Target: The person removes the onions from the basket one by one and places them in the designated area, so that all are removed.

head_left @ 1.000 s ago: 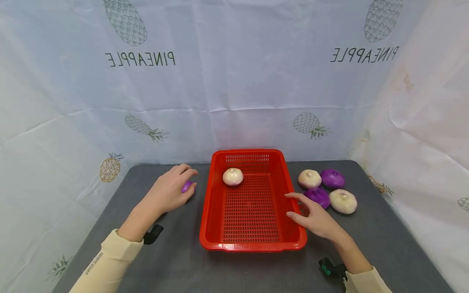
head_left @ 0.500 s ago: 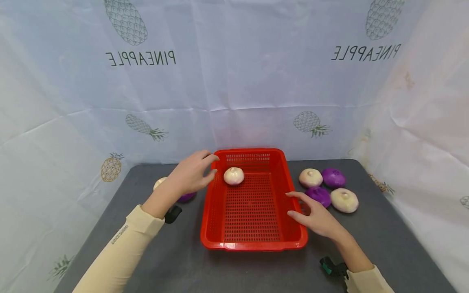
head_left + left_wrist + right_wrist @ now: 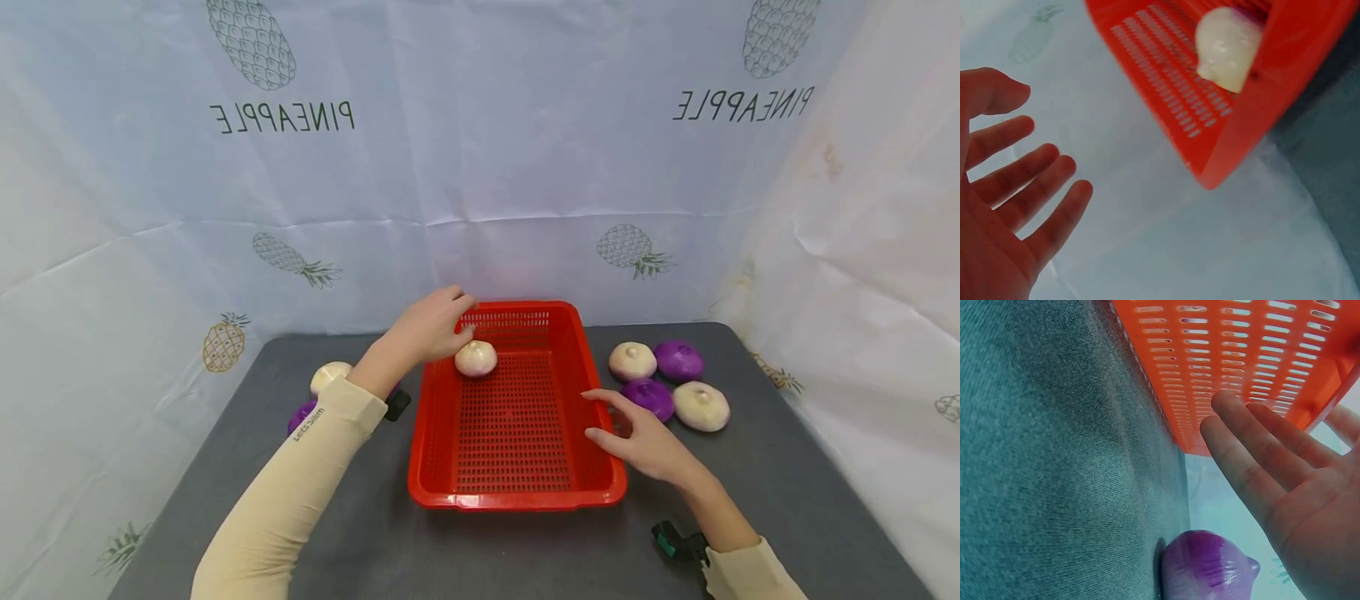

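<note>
My left hand (image 3: pixel 429 329) hangs over the far left corner of a red plastic basket (image 3: pixel 517 502). Its fingers are spread and bare in the left wrist view, apart from the basket. Just below it in the head view, a pale onion (image 3: pixel 476 358) lies in the basket's far left part. At the right rim is my right hand (image 3: pixel 648 446), its thumb and index finger reaching over the edge. Several of its straight fingers (image 3: pixel 1260 437) lie along the outside of the slotted wall in the right wrist view; whether they press on it, I cannot tell.
Right of the basket sit two purple onions (image 3: pixel 679 361) and two pale ones (image 3: pixel 702 407). On the left, a pale onion (image 3: pixel 328 377) and a purple onion (image 3: pixel 302 417) show partly behind the left arm. A white pineapple-print cloth (image 3: pixel 517 167) hangs behind the grey table (image 3: pixel 360 533).
My left hand has moved right, from over a purple onion on the left to the basket's far left corner. The right hand and the basket have stayed put.
</note>
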Available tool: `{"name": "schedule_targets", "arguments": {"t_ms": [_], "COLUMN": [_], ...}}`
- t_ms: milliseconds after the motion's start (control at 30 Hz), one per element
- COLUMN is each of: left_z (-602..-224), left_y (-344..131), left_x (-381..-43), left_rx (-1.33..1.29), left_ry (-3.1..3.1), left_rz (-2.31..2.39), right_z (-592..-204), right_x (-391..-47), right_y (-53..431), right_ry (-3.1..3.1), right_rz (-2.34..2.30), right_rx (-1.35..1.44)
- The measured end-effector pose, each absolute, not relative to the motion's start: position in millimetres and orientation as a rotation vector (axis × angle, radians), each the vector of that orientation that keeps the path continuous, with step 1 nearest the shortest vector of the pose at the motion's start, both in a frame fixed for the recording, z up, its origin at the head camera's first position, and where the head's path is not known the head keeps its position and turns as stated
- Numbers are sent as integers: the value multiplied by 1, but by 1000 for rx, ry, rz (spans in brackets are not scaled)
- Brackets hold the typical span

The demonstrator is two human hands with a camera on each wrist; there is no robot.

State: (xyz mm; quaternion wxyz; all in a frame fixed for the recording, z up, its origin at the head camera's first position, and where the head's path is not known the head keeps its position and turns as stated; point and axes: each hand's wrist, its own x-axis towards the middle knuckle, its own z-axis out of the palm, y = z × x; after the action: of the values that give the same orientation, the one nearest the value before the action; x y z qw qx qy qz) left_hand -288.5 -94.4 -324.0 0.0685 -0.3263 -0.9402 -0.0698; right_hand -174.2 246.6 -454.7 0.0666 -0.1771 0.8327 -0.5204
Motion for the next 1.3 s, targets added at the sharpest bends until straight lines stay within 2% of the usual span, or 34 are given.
{"name": "schedule_targets", "arguments": {"t_ms": [367,733,1300], "left_z": [-330,-354,-392], "left_y": [-71,-49,-37], "left_x": [-310,-325,-323], "left_rx": [-876,-786,-596], "left_ry": [-2959,-3121,-3276], "left_rz": [-147,-51,-171], "right_z": [-454,-454,-454], "right_x": [-175,-174,-172], "right_y": [248,246,246], "right_ry": [2497,2485,2503], "right_rz": [-1581,-1584,-1574], "right_rx": [-562,-552,-549]}}
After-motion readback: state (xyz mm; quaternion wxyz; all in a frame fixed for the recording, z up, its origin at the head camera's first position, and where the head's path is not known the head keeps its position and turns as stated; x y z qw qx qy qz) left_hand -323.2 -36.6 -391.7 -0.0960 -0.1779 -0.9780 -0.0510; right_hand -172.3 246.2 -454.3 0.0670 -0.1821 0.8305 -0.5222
